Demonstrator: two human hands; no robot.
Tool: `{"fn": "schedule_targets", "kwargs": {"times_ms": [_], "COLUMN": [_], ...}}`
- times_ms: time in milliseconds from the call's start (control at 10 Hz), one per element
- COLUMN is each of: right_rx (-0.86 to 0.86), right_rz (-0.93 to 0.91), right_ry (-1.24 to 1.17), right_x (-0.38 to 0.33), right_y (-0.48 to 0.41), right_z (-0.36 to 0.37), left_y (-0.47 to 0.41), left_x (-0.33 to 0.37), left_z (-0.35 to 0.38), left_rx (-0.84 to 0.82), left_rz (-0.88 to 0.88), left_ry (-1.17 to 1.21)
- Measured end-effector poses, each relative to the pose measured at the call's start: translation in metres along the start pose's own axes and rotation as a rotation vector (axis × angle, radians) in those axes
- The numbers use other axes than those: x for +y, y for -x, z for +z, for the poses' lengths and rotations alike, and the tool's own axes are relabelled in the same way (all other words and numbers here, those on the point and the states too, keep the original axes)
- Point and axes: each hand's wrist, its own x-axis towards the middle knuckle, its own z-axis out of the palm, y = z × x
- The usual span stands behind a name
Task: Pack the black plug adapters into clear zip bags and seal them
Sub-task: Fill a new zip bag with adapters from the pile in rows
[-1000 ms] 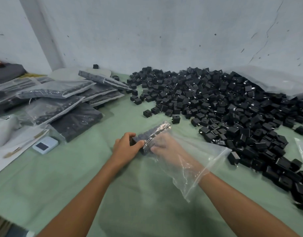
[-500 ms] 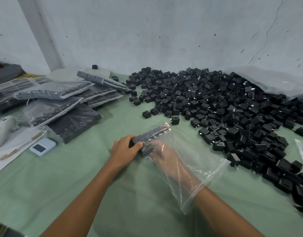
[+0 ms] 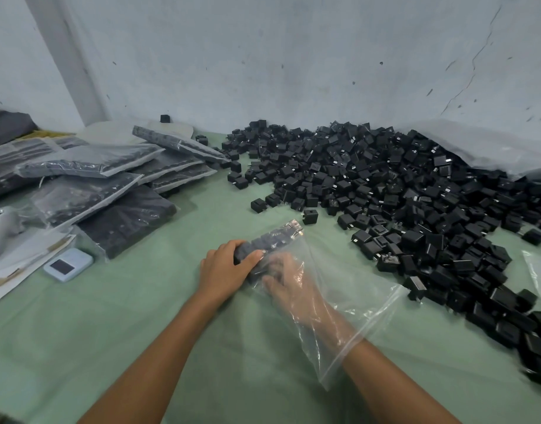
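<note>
A clear zip bag (image 3: pixel 348 289) lies on the green table in front of me, with a row of black plug adapters (image 3: pixel 269 240) packed against its closed far end. My left hand (image 3: pixel 225 270) grips that end from outside, fingers curled over the adapters. My right hand (image 3: pixel 287 286) is inside the bag up to the wrist, fingers against the adapters; the plastic blurs how they lie. A big heap of loose black adapters (image 3: pixel 400 191) covers the right half of the table.
Several filled, sealed bags (image 3: pixel 110 179) are stacked at the left. A small white device (image 3: pixel 68 264) and white paper (image 3: pixel 15 261) lie near the left edge. Another clear bag (image 3: pixel 538 270) shows at the right edge. A grey wall stands behind.
My right hand has drawn slightly nearer and to the left inside the bag, closer to my left hand. The bag's far end with the adapters has barely moved.
</note>
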Motion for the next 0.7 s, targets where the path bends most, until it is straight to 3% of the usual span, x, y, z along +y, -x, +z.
{"fn": "schedule_targets", "kwargs": {"times_ms": [200, 300, 400, 500, 600, 700], "right_rx": [0.013, 0.108, 0.141, 0.155, 0.313, 0.085], "right_rz": [0.085, 0.154, 0.244, 0.128, 0.156, 0.075], "right_ry": [0.066, 0.000, 0.151, 0.437, 0.057, 0.312], "right_x": [-0.010, -0.019, -0.019, -0.024, -0.018, 0.006], "right_y": [0.002, 0.001, -0.001, -0.007, -0.008, -0.013], "right_z": [-0.001, 0.006, 0.005, 0.011, 0.022, 0.015], "left_y": [-0.002, 0.001, 0.002, 0.001, -0.001, -0.001], "left_x": [-0.002, -0.002, -0.002, -0.003, -0.001, 0.000], "left_z": [-0.001, 0.001, 0.002, 0.002, 0.002, 0.004], "left_rx": [-0.014, 0.016, 0.051, 0.042, 0.015, 0.034], "left_rz": [-0.001, 0.029, 0.033, 0.019, -0.012, -0.016], "left_ry": [0.019, 0.002, -0.004, -0.004, 0.013, -0.013]}}
